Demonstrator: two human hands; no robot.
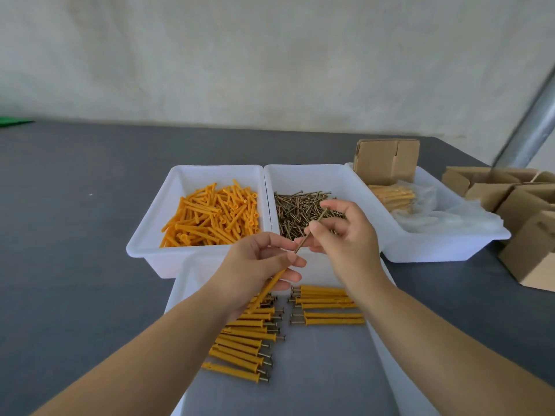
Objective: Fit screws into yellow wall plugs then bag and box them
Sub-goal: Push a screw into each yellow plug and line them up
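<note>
My left hand [258,265] grips a yellow wall plug [270,288] that slants down toward me. My right hand [345,235] pinches a brass screw [312,231], whose tip meets the plug's top end between my two hands. Behind them stand a white tub of loose yellow plugs [210,214] and a white tub of loose screws [300,214]. Below my hands, a shallow white tray [381,349] holds two rows of plugs with screws fitted [249,346], one on the left and a shorter one [327,304] on the right.
A third white tub [450,247] at the right holds clear bags, a bagged bundle of plugs [393,195] and a folded cardboard box [386,159]. More cardboard boxes [522,205] are stacked at the table's right edge. A metal pole [531,124] slants at the far right.
</note>
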